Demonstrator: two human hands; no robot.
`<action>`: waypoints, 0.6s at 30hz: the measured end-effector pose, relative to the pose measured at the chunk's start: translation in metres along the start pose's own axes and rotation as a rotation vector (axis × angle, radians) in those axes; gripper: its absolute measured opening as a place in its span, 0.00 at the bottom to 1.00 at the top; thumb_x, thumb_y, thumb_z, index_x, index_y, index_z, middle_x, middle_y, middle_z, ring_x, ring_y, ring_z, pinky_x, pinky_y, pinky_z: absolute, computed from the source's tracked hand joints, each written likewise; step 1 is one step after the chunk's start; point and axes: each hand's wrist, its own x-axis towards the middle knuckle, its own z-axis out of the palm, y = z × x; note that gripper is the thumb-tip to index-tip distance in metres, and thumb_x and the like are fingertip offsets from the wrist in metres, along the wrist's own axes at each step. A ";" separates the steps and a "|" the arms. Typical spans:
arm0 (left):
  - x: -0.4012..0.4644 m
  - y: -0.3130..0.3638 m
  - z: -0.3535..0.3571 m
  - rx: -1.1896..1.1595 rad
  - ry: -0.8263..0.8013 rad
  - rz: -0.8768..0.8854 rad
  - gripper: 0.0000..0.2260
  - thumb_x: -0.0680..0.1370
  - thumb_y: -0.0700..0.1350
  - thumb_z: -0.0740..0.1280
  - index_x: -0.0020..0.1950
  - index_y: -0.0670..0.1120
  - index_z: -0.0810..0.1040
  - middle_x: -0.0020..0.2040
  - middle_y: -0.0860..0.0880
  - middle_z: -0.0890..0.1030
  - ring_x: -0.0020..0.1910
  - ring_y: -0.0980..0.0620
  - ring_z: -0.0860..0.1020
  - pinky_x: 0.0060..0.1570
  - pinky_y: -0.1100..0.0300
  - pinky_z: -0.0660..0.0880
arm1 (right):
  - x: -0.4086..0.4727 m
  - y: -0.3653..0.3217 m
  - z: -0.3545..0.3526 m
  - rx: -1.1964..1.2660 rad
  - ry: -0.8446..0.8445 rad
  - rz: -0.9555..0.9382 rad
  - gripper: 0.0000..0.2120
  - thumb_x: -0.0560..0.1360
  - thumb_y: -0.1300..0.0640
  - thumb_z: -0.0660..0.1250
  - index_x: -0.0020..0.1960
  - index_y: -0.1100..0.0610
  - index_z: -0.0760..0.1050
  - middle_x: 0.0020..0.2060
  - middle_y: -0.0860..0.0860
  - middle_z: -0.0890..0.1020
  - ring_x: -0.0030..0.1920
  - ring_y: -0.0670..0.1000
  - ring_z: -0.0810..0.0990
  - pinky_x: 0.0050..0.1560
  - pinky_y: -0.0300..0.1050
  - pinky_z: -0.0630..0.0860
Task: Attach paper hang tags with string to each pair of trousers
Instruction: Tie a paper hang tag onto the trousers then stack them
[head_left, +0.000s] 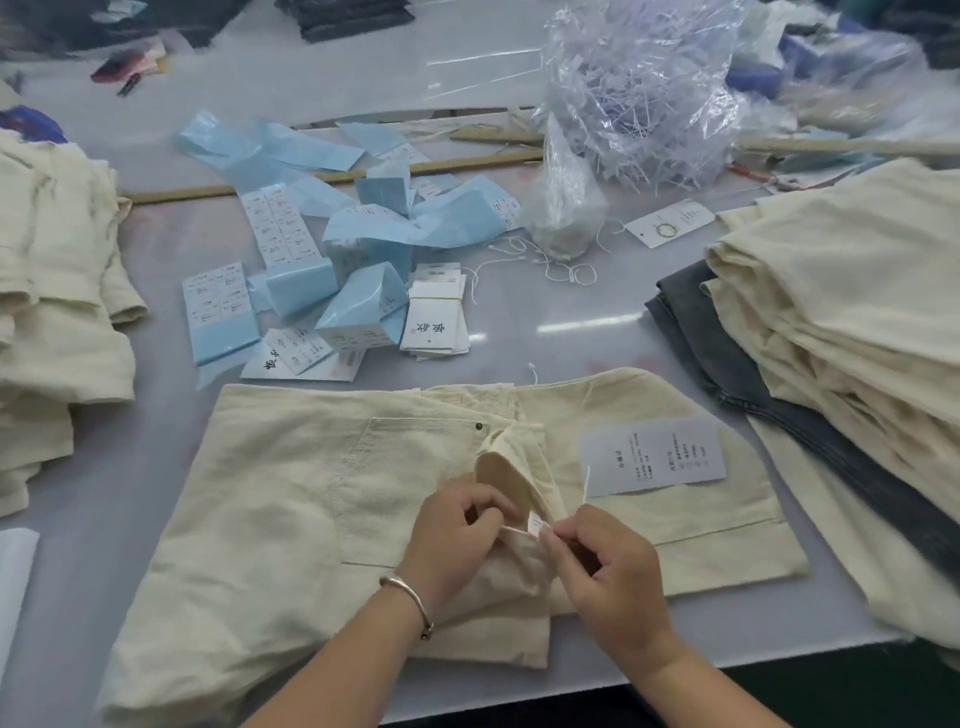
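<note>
left hand (457, 525) pinching cream trousers (291, 499) flap | right hand (602, 551) pinching sewn label (535, 522), string (586, 480) near | risk: string slips, hang tag (654, 457) slides off

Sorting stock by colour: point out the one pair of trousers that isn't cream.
The dark grey denim pair, wedged under the right-hand cream stack.

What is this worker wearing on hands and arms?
Both forearms are bare, with no sleeves in view and no gloves. The left hand has a thin silver metal bangle at the wrist. The right hand shows no jewellery.
</note>
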 end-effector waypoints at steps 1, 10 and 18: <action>0.000 0.000 -0.003 0.001 -0.027 -0.012 0.11 0.66 0.43 0.62 0.33 0.57 0.82 0.38 0.46 0.81 0.39 0.54 0.76 0.40 0.66 0.71 | -0.005 0.000 0.003 -0.022 0.003 -0.050 0.09 0.74 0.57 0.70 0.35 0.55 0.78 0.29 0.43 0.72 0.28 0.45 0.70 0.27 0.43 0.69; 0.003 -0.004 -0.007 -0.117 -0.098 -0.077 0.16 0.68 0.38 0.66 0.30 0.58 0.83 0.30 0.56 0.79 0.29 0.59 0.73 0.33 0.64 0.69 | -0.025 0.000 0.018 -0.192 0.096 -0.192 0.10 0.77 0.57 0.67 0.43 0.61 0.83 0.32 0.50 0.73 0.30 0.48 0.70 0.28 0.43 0.70; 0.003 -0.003 -0.008 -0.099 -0.250 -0.089 0.03 0.69 0.43 0.75 0.34 0.48 0.85 0.26 0.56 0.77 0.29 0.58 0.70 0.33 0.65 0.67 | -0.035 0.006 0.016 -0.315 0.092 -0.337 0.09 0.74 0.63 0.70 0.53 0.61 0.83 0.35 0.53 0.77 0.32 0.50 0.73 0.32 0.40 0.70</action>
